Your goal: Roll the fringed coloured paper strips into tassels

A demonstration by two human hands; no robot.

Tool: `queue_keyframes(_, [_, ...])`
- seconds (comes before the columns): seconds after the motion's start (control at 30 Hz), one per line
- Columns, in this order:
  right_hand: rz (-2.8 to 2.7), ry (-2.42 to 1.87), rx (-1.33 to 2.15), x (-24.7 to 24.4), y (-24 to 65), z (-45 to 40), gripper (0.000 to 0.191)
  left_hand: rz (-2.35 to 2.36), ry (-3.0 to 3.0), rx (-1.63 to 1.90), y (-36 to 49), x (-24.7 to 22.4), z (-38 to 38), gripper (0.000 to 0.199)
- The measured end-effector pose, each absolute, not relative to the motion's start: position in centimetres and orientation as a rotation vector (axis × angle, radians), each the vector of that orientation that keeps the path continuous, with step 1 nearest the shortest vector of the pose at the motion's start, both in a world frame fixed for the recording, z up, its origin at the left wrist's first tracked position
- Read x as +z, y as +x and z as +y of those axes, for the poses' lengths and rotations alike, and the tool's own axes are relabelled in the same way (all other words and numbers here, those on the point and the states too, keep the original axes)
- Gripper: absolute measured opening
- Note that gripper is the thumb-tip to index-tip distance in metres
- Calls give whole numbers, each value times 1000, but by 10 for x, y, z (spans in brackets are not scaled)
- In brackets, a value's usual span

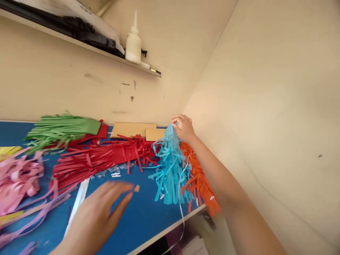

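Observation:
My right hand (pixel 183 128) reaches to the far right corner of the blue table and grips the top of a light blue paper fringe (pixel 171 166), whose cut strips hang down toward me. Beside it, partly under my forearm, lies an orange paper fringe (pixel 200 177). A thin white cord (pixel 180 184) runs over the blue strips and off the table edge. Nearer to me, my left hand (pixel 98 212) hovers above the table, slightly blurred, thumb and fingers apart, holding nothing. Red paper fringes (pixel 106 157) lie across the table beyond it.
Green fringe (pixel 63 125), pink strips (pixel 21 177) and a white strip (pixel 79 198) lie to the left. Tan card pieces (pixel 132 130) rest against the back wall. Above, a shelf (pixel 106 53) holds a white squeeze bottle (pixel 133 46). A bare wall (pixel 278 106) rises close on the right.

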State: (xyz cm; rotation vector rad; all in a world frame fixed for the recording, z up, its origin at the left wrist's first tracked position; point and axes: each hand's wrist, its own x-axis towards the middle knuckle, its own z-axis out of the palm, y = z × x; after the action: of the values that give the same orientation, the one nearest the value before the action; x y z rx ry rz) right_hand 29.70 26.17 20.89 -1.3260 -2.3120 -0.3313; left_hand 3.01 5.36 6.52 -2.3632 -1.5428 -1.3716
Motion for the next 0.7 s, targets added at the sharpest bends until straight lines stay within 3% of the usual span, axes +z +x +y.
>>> queue_keyframes(0.2, [-2475,-1025,-220,242,227,223,7,-1602,-2001,-1517,70,133,152,56])
queue_keyframes(0.43, [-2595,-1054,-200,240,223,213,6,-1509,-2110,-1609,63,141,149,31])
queue_keyframes(0.57, [-2592,-993,-55,234,219,195,4,-1518,-2183,-1509,45,141,156,44])
queue_keyframes(0.7, [-2185,-994,109,199,201,120,23,-1573,-2126,-1485,20,137,152,57])
